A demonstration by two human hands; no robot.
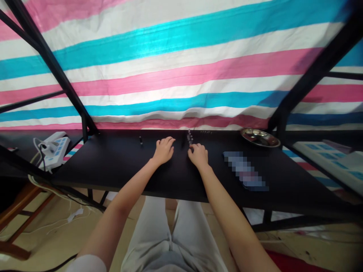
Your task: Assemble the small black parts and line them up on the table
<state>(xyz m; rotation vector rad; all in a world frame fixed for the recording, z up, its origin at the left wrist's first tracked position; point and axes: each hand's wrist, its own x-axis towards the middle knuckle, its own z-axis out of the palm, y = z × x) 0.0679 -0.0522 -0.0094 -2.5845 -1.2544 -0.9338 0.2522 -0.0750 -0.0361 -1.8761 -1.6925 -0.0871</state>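
Observation:
My left hand [164, 150] hovers low over or rests on the black table [113, 166], palm down, its fingers stretched out to the right and holding nothing. To its right, my right hand [199, 155] has its thumb and forefinger curled at the near end of a small piece with pale, shiny beads [190, 136]. The fingers appear closed on that end; the exact contact is too small to see. A row of tiny light pieces [206, 132] lies behind my right hand by the table's back edge. Left of my left hand is a small dark stick-like item [140, 140].
A shiny round metal dish [260, 137] sits at the back right. Nearer, a pixelated flat object [245, 172] lies on the table. Black metal posts [56, 68] flank both sides, with a striped sheet [181, 68] behind. A power strip with plugs [55, 151] is at the left.

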